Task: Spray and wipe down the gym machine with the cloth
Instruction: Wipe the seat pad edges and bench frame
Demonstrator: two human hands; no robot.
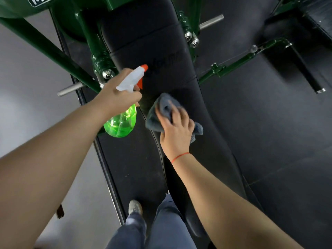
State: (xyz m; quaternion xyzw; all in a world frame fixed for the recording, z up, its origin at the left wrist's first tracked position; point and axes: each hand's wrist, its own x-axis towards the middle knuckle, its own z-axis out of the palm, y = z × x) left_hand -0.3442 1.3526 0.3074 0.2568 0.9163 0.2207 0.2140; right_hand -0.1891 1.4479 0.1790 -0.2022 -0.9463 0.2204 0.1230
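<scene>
The grey cloth (166,107) lies crumpled on the long black pad (149,42) of the gym machine, about halfway along it. The right hand (175,131) rests on top of it, palm down, pressing it to the pad. The fingers (177,114) are spread and close to straight over the cloth rather than closed round it, though they are blurred. A fold of cloth bunches up between the first finger and the others. More cloth sticks out past the fingertips, and a corner shows to the right of the hand. The thumb sits at the cloth's near left edge. A thin red string (180,156) circles that wrist.

Just left of the cloth, the left hand (116,93) grips the neck of a spray bottle (120,124). Its fingers are curled round the neck below the white trigger head, and the orange nozzle points up along the pad. The green see-through body hangs below the hand, clear of the pad's left edge.

Dark green frame tubes (45,47) run either side of the pad's far end, with bare steel pegs (70,89) sticking out left and right. Black floor mats (269,123) lie under the machine, with pale grey floor to the left. At the bottom edge are legs in blue jeans (161,223) and one light shoe (135,206).
</scene>
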